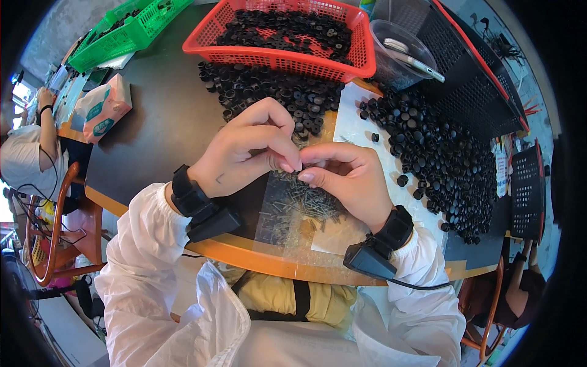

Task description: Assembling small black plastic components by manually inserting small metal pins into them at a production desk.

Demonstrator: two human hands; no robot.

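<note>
The fingers (287,160) of the left hand (247,153) and those of the right hand (345,177) meet tip to tip, pinched on something too small to make out, probably one of the small screws (306,202) lying directly beneath them on a clear plastic sheet (275,214). To do this well, I judge the pinch should stay low over the sheet, so a dropped screw lands among the others and not on the floor, and the tips should keep the piece straight between them. Beyond the fingertips lies a heap of black round caps (269,92); a larger spread of the same caps (440,159) sits to the right of the right hand. Further out stands a red basket (361,61) full of caps, with a clear tub (397,55) just beside it and a green basket (134,30) far to the left. The dark tabletop (159,128) has an orange edge. Another person sits at the far left.
</note>
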